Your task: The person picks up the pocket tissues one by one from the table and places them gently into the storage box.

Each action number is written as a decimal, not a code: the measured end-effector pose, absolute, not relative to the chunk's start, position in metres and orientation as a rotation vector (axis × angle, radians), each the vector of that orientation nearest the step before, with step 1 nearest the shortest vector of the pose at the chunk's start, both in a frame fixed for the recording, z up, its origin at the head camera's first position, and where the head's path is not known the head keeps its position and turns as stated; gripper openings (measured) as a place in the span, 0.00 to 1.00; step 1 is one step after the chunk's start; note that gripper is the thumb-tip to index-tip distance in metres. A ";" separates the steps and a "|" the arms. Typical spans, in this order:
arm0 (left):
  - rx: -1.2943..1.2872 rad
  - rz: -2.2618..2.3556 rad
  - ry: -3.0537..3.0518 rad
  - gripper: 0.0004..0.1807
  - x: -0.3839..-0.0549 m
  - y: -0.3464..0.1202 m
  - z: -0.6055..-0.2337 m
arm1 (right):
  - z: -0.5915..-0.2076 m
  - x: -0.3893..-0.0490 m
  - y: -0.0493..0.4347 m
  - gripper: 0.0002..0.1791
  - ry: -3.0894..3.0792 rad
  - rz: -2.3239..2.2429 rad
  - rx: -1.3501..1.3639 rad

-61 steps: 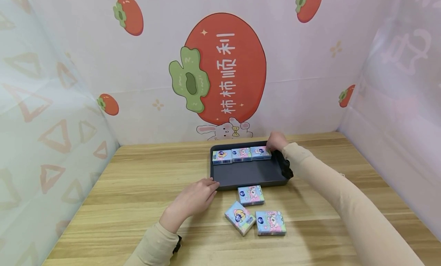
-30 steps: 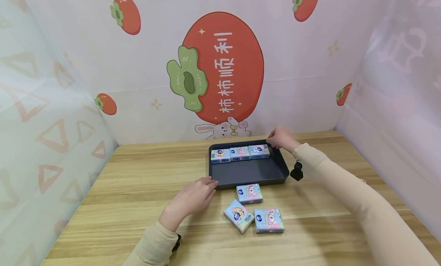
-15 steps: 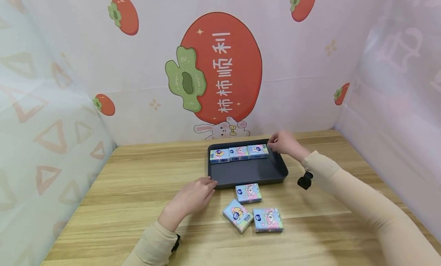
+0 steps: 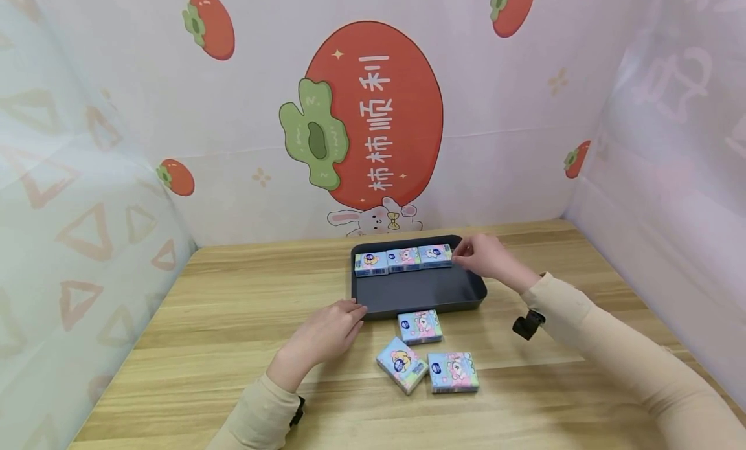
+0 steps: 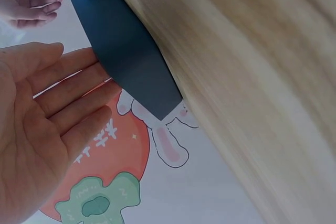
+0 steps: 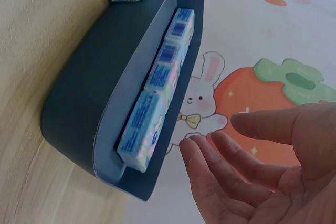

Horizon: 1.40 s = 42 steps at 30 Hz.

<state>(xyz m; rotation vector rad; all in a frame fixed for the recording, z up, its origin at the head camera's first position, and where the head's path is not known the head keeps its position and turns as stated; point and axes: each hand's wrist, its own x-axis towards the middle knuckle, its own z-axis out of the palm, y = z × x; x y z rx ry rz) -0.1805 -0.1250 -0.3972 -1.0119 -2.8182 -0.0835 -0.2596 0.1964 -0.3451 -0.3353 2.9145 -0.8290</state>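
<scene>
The step in hand seems to be setting packs in a row inside the dark tray [image 4: 414,293], just below the centre of the frame. Three packs lie end to end along its upper side: a left-end pack [image 4: 370,261], a middle pack [image 4: 403,258] and a right-end pack [image 4: 436,254]. The right hand [image 4: 488,256] hovers by the row's right end, fingers loosely bent and holding nothing. The left hand [image 4: 326,333] touches the tray's lower left corner with extended fingers.

Another placement would call for the right hand to pinch a loose pack and lift it over the tray's near wall, the main obstacle. Three lie below on the wooden table [image 4: 262,281]: an upper loose pack [image 4: 421,327] right by that wall, a tilted loose pack [image 4: 402,363] and a lower right loose pack [image 4: 453,371].
</scene>
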 end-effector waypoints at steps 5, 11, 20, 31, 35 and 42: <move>-0.999 -0.086 -2.833 0.16 -0.180 -0.125 -0.397 | -0.344 -0.248 0.196 0.10 2.922 -0.801 -0.399; -0.995 -0.092 -2.838 0.16 -0.180 -0.124 -0.397 | -0.347 -0.237 0.198 0.08 2.929 -0.784 -0.490; -0.995 -0.083 -2.837 0.16 -0.181 -0.124 -0.398 | -0.354 -0.220 0.198 0.05 2.849 -0.844 -0.559; -0.990 -0.082 -2.845 0.16 -0.181 -0.124 -0.398 | -0.367 -0.200 0.196 0.03 2.788 -0.820 -0.577; -0.994 -0.087 -2.840 0.16 -0.181 -0.124 -0.398 | -0.370 -0.193 0.194 0.03 2.736 -0.802 -0.585; -0.999 -0.085 -2.830 0.16 -0.180 -0.124 -0.398 | -0.376 -0.184 0.192 0.04 2.686 -0.759 -0.616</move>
